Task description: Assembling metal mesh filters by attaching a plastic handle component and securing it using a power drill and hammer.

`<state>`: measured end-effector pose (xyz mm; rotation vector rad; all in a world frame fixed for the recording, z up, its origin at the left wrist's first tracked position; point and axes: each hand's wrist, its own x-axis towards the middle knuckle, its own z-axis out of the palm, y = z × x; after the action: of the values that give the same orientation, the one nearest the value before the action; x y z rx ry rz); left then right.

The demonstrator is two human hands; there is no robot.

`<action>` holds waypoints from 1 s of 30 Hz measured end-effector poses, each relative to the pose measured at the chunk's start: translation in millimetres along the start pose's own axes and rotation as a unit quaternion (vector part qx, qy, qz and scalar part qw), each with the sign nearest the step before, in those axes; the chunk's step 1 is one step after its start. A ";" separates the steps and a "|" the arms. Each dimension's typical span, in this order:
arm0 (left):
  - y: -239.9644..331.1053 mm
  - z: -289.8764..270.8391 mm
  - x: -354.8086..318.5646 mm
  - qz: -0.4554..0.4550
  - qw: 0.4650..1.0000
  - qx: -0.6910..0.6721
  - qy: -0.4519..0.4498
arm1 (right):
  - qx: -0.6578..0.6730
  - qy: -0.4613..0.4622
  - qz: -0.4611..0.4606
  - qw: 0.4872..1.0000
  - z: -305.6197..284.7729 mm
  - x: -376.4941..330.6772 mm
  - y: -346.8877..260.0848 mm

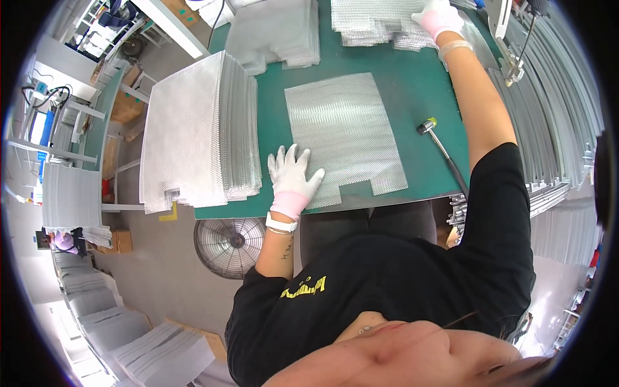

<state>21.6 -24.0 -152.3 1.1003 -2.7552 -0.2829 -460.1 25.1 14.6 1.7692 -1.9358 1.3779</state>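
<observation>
A silvery metal mesh sheet with a notched near edge lies flat on the green table before me. My left hand, in a white glove with a pink cuff, rests palm down over the sheet's near left corner, fingers spread, holding nothing. My right hand, gloved the same way, reaches to the far right, onto the corner of a stack of mesh sheets. The top of the picture cuts off part of its fingers, so I cannot tell whether they grip a sheet.
A rubber-headed mallet lies right of the sheet. Tall mesh stacks stand at the left and far left. A metal machine part overhangs the far right, near long sheet stacks. A floor fan stands below the table's front edge.
</observation>
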 end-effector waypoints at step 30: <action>41.9 -67.0 -37.1 -0.217 0.910 -0.346 0.068 | 0.066 -0.013 0.256 0.964 64.7 -250.7 -183.4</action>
<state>35.0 23.8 -80.5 1.4044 -1.9700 -1.0866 -205.5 177.7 -97.5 1.3868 -2.4866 1.6717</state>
